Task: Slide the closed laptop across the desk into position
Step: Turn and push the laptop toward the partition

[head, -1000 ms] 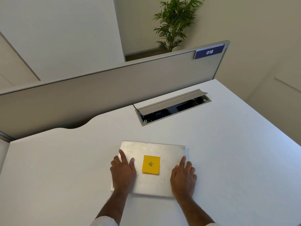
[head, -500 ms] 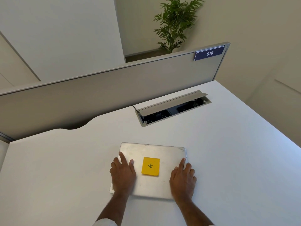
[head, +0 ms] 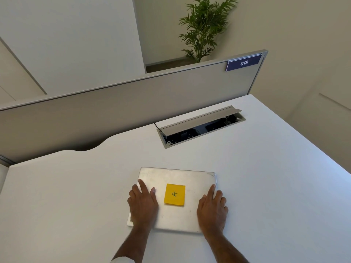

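A closed silver laptop [head: 191, 180] lies flat on the white desk [head: 266, 186], near the front middle. A yellow sticky note [head: 174, 194] with a handwritten mark sits on the middle of its lid. My left hand [head: 143, 205] rests flat on the left part of the lid, fingers pointing away from me. My right hand [head: 212, 207] presses flat on the right part, with its fingers along the laptop's right edge. Both palms cover the lid's near corners.
An open cable hatch [head: 201, 126] with a raised grey flap is set into the desk beyond the laptop. A grey divider panel [head: 114, 111] runs along the desk's back edge, carrying a blue "018" label [head: 244, 63]. A potted plant [head: 203, 29] stands behind it.
The whole view has dropped slightly in the frame. Hands and laptop keep the same relation to each other and to the hatch.
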`<action>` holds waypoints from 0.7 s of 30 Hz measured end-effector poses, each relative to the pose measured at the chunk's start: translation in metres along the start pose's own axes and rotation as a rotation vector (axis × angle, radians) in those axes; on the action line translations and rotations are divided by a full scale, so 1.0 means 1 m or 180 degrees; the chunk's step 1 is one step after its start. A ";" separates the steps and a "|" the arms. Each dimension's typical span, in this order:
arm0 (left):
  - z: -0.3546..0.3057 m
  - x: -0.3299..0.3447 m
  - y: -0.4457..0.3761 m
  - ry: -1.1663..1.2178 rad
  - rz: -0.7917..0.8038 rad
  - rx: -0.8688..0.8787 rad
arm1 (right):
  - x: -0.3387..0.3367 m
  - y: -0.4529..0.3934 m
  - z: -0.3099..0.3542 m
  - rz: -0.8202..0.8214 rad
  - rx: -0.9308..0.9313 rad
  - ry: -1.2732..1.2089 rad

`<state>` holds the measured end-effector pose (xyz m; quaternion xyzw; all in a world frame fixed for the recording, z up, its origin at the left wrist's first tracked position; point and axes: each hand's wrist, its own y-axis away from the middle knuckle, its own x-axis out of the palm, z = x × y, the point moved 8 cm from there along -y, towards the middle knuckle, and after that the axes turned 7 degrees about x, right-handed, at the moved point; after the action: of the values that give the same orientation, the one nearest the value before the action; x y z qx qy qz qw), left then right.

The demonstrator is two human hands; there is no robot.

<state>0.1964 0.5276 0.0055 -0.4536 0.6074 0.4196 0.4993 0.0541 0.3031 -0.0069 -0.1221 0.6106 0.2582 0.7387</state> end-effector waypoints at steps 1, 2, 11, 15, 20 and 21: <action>0.000 0.000 0.000 0.0007 0.0001 -0.0004 | 0.000 0.000 0.000 0.0000 -0.0006 -0.0001; 0.000 0.000 0.000 0.0027 -0.0009 -0.0012 | -0.001 0.000 -0.001 -0.0009 -0.0016 0.0002; 0.005 -0.004 0.001 0.0143 -0.0153 -0.0002 | -0.004 0.001 -0.005 -0.0089 -0.0242 0.0106; 0.006 -0.004 0.000 0.0086 -0.0135 0.0039 | -0.007 0.002 -0.004 -0.0132 -0.0263 0.0076; 0.003 -0.005 0.001 0.0152 -0.0121 0.0025 | -0.010 0.002 -0.006 -0.0129 -0.0218 0.0011; 0.002 -0.005 0.001 0.0178 -0.0130 0.0027 | -0.009 0.003 -0.007 -0.0118 -0.0201 -0.0011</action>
<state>0.1965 0.5305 0.0103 -0.4753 0.6136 0.3939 0.4925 0.0459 0.2997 0.0011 -0.1562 0.5985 0.2637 0.7402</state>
